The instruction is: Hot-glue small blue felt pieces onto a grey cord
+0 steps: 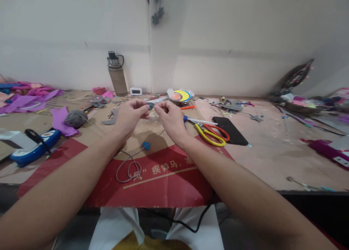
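Observation:
My left hand (131, 115) pinches a small dark-blue piece (151, 105) between thumb and fingers, above the cardboard. Close against its right side, my right hand (171, 119) is closed in a pinch; its fingertips hide what they hold. Below the hands, a grey cord (129, 171) lies looped on the red part of the cardboard (163, 188). One end of that cord meets a small blue piece (146, 145). To the left, a ball of grey yarn (76, 119) rests by purple felt.
Scissors with red and yellow handles (212, 135) lie beside a black phone (231, 130) at right. Behind stand a water bottle (118, 79), a small white clock (136, 91) and a bowl (181, 103). A blue power strip (36, 148) lies left; a magenta tool (328, 152) lies right.

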The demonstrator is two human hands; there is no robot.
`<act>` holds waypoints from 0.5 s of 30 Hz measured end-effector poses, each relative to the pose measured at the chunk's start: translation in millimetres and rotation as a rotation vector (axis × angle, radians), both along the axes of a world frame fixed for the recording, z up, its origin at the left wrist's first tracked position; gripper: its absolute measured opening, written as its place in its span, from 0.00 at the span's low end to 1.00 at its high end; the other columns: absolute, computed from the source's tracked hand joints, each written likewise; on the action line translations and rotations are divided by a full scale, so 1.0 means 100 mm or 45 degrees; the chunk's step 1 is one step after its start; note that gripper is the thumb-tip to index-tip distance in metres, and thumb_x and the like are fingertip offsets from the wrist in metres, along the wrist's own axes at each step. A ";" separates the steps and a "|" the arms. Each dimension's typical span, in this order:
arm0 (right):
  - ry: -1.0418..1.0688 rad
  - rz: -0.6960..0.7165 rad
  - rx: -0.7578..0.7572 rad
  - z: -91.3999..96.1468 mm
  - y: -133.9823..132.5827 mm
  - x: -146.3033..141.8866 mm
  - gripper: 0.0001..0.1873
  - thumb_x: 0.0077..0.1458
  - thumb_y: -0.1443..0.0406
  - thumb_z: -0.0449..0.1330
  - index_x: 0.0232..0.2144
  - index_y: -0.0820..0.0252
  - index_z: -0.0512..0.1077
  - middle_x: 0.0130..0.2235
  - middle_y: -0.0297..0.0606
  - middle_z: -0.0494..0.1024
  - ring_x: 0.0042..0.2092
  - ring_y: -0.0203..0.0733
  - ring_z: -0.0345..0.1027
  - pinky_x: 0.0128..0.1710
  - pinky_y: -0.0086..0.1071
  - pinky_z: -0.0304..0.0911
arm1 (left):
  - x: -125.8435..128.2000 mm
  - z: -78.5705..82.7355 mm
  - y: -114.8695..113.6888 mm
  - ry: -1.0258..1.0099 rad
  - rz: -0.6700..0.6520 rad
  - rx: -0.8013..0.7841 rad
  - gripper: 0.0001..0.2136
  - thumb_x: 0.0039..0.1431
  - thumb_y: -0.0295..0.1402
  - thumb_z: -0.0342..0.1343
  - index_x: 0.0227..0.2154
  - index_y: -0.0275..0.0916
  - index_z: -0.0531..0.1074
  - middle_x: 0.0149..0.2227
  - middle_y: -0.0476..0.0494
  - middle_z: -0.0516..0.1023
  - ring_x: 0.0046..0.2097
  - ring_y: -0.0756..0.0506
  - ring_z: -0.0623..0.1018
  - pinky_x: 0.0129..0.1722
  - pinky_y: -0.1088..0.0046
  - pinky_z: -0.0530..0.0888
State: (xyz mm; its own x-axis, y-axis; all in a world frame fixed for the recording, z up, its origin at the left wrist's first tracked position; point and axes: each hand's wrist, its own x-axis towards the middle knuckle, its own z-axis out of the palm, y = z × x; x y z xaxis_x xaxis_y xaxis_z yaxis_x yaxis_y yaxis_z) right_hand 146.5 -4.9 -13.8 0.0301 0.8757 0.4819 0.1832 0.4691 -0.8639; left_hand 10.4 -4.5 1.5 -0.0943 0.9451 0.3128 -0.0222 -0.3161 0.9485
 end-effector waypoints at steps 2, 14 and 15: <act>-0.020 -0.007 0.007 0.00 0.00 0.00 0.08 0.55 0.61 0.57 0.29 0.60 0.69 0.28 0.33 0.71 0.30 0.33 0.61 0.32 0.30 0.57 | 0.00 0.00 0.00 0.013 0.002 0.008 0.06 0.46 0.29 0.64 0.26 0.36 0.73 0.24 0.50 0.72 0.24 0.54 0.71 0.29 0.75 0.73; -0.194 -0.031 0.079 0.00 -0.01 0.00 0.10 0.56 0.60 0.56 0.26 0.59 0.68 0.27 0.33 0.71 0.29 0.34 0.59 0.31 0.30 0.54 | 0.03 0.02 -0.02 -0.017 -0.028 -0.014 0.03 0.47 0.27 0.60 0.24 0.36 0.71 0.22 0.50 0.71 0.24 0.53 0.71 0.29 0.74 0.74; -0.209 -0.050 0.082 0.00 -0.01 0.00 0.10 0.56 0.61 0.57 0.26 0.59 0.68 0.27 0.33 0.70 0.29 0.34 0.59 0.31 0.30 0.53 | 0.02 0.02 -0.02 -0.019 -0.032 -0.026 0.03 0.48 0.27 0.60 0.24 0.36 0.70 0.22 0.50 0.71 0.24 0.53 0.71 0.29 0.74 0.74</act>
